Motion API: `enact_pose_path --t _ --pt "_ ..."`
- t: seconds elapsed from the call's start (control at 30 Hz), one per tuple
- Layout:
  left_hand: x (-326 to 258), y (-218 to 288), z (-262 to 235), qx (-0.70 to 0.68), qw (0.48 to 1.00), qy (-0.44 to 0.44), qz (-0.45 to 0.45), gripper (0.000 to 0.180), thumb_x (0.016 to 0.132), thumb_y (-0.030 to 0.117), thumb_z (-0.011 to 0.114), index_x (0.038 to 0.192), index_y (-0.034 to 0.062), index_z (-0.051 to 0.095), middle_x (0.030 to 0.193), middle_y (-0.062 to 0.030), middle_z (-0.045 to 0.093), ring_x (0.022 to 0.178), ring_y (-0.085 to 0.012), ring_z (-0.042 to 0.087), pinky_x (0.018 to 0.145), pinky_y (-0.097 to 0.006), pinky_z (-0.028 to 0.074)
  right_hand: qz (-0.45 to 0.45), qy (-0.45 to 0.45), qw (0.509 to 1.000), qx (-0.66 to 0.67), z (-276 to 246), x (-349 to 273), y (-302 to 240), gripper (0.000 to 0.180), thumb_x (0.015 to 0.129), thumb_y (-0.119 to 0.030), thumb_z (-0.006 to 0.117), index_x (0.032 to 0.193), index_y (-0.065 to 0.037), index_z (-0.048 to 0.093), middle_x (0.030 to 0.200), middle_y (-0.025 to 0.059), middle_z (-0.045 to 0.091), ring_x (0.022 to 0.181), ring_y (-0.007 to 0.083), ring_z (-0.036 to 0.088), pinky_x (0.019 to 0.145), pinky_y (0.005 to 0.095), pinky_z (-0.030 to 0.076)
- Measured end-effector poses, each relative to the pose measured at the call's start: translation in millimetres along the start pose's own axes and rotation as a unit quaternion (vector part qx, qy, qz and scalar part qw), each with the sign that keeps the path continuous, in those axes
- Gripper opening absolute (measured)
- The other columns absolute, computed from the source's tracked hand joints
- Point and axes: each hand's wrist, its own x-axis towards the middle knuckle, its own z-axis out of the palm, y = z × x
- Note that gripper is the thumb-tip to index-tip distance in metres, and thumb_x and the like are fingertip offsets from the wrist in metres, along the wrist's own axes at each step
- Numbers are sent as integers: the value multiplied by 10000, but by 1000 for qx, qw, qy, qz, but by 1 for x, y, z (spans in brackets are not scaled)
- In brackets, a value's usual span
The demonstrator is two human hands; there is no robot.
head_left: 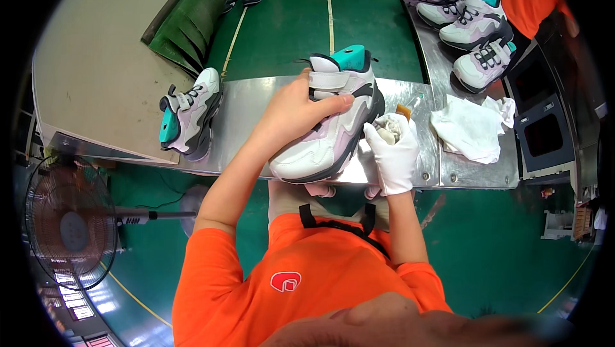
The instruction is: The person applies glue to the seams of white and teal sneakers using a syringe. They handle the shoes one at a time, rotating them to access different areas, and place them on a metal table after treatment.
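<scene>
White sneaker (333,123), toe toward person, heel away, long axis near-far

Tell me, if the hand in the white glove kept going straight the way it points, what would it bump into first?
Probably the brown brush just beyond the cloth that the gloved right hand holds; the sneaker sits beside it, though depth is hard to judge.

I saw no packages. Below the white shoe (330,145), a small white emblem (286,281), a rounded outline, sat on the chest of the orange shirt (256,296). Well to the right of the shoe, a grey cabinet (520,115) carried two dark rectangular panels (543,134), one above the other. I could not tell whether they were screens.
</scene>
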Motion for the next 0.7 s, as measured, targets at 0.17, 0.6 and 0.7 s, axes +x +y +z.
enact_pose_path --t 0.17,0.6,0.7 --pt "-6 5 -2 -1 1000 -10 -20 682 764 447 753 1213 -32 570 1063 -155 691 939 -225 673 840 -327 511 -1 2 1000 -12 4 -3 3 239 723 -105 817 885 -49 649 915 100 561 768 198 590 716 320 489" --pt "27 -11 -6 -80 997 -6 -16 626 759 442 764 1161 -18 629 1025 -128 711 913 -218 682 819 -323 519 34 56 997 36 -19 10 9 231 774 -76 783 945 -23 637 924 60 592 825 145 581 774 278 484" --pt "42 -15 -3 -142 990 -13 -14 569 758 401 781 1137 -6 659 1035 -107 711 919 -180 664 827 -302 511 26 40 999 24 -18 20 11 248 769 -72 788 957 -19 634 924 62 591 825 145 582 765 279 486"
